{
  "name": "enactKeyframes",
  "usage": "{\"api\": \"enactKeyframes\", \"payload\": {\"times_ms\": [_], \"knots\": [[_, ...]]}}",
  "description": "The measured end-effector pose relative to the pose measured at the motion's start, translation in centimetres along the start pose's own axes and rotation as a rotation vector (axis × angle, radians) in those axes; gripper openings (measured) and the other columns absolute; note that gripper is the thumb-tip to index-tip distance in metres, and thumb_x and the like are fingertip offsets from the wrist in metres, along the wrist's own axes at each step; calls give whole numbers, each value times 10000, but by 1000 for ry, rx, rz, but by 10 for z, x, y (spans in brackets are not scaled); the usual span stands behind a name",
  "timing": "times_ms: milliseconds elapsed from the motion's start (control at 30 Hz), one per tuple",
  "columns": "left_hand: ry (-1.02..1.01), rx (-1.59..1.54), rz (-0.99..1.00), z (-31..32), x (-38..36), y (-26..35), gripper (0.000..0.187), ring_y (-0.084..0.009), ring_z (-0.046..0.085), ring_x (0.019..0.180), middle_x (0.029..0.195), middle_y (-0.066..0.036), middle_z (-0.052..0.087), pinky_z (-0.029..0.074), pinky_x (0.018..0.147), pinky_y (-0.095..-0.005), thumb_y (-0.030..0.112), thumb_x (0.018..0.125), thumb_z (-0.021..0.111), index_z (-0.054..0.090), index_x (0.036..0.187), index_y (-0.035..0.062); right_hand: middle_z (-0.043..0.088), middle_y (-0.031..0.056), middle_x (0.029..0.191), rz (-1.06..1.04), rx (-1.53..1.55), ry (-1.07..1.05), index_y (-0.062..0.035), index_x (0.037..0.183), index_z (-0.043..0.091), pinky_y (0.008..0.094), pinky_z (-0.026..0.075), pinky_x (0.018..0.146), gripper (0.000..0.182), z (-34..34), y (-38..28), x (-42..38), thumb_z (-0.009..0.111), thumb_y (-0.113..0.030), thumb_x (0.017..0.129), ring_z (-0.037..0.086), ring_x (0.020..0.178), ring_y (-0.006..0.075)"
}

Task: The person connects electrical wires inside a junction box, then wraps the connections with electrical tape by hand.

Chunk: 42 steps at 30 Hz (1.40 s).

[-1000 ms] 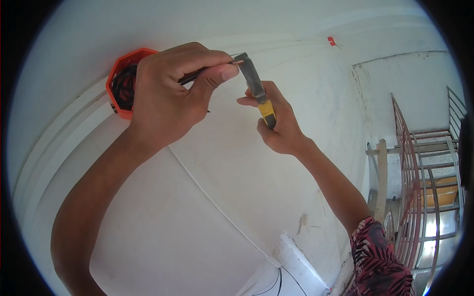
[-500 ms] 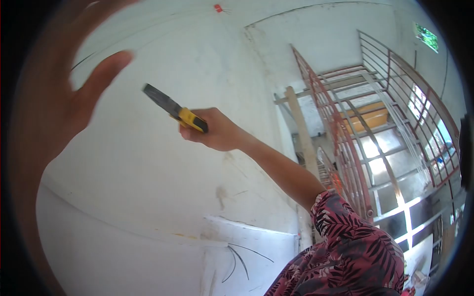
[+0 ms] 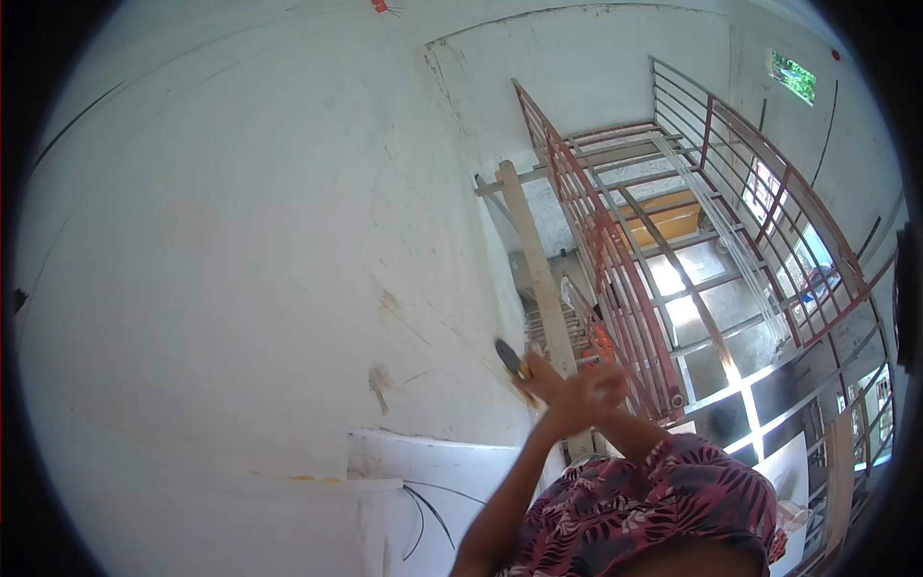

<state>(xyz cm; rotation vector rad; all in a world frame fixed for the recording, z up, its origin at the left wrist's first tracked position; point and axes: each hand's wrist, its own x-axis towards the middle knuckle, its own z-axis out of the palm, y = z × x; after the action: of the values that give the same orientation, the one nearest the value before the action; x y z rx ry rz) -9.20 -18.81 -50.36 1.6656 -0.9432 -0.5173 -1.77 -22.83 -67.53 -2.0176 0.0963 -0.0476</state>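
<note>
In the head view, my right hand is closed on a hand tool with a dark grey head and a yellow-and-black handle. The tool points up and left in front of the white wall; its handle is mostly covered by the fingers. My left hand crosses in front of my right forearm, close to the right wrist. Its fingers are bent toward the right and blurred, so I cannot tell whether they hold anything.
Red-brown metal railings and a metal frame stand to the right. A wooden plank leans beside the wall corner. Black wires stick out of the lower wall, and a red box with wires sits at the top.
My left hand has swung from the far left, close to the camera, across to my right arm. My right hand has drawn back toward my body with the tool. The view has shifted slightly.
</note>
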Motion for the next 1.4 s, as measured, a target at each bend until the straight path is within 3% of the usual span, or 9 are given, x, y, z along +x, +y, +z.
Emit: {"api": "enactKeyframes", "payload": {"times_ms": [33,100,333,500,767,933,1000,1067,1400], "knots": [[5,-64,-79,10,-30,-35,403,-218,681,1036,1112,-133,704,524,913,-336,233,915,692,625,1241,6,667,212,880,41,-57,-28,3,963,595,452,487,707,432,-2,19,-21,792,-344,798,649,820,386],[1,-116,-299,19,-90,-92,473,-230,654,1114,1218,-152,669,498,976,-349,286,941,674,580,1312,8,676,204,881,12,-22,-125,-6,942,672,460,499,734,361,5,71,-53,783,-317,797,655,852,399],[330,19,-957,64,-295,-153,603,-299,542,1279,1367,-208,571,433,1056,-399,429,941,651,539,1372,22,701,202,897,-45,-114,-517,-63,948,752,449,520,757,276,20,84,-141,769,-293,798,675,825,375],[551,16,-1306,132,-411,-150,537,-284,634,1158,1251,-215,648,499,970,-375,383,907,693,617,1282,7,700,170,871,-155,-31,-750,-30,958,724,417,529,752,318,45,52,-163,782,-288,781,681,824,343],[612,48,-1416,123,-466,-77,493,-272,648,1121,1218,-204,663,511,934,-366,350,912,684,630,1261,8,687,164,826,-458,276,-1189,-25,919,712,401,520,720,276,96,-10,-171,806,-233,764,668,784,338],[479,89,-1381,92,-440,-92,466,-264,657,1097,1198,-196,672,519,912,-360,330,915,678,637,1248,8,756,131,911,-479,543,-1606,-1,982,749,315,533,678,246,94,-53,-169,808,-178,821,697,792,141],[400,105,-1353,79,-424,-102,455,-261,661,1088,1189,-194,676,522,903,-357,322,916,676,641,1243,8,758,133,938,-625,545,-1573,22,1017,743,305,540,702,262,118,-41,-176,804,-144,824,696,815,138],[359,120,-1337,72,-411,-106,444,-258,664,1078,1181,-191,680,525,894,-355,314,917,673,644,1238,9,743,122,824,-454,815,-1604,27,931,738,330,490,607,225,104,-49,-175,780,-183,865,619,633,165],[294,135,-1331,61,-401,-104,391,-243,682,1031,1140,-176,698,540,850,-344,274,923,662,660,1212,10,752,126,914,-483,822,-1736,44,1025,729,298,521,681,253,103,-88,-163,789,-113,835,676,777,151]]}}
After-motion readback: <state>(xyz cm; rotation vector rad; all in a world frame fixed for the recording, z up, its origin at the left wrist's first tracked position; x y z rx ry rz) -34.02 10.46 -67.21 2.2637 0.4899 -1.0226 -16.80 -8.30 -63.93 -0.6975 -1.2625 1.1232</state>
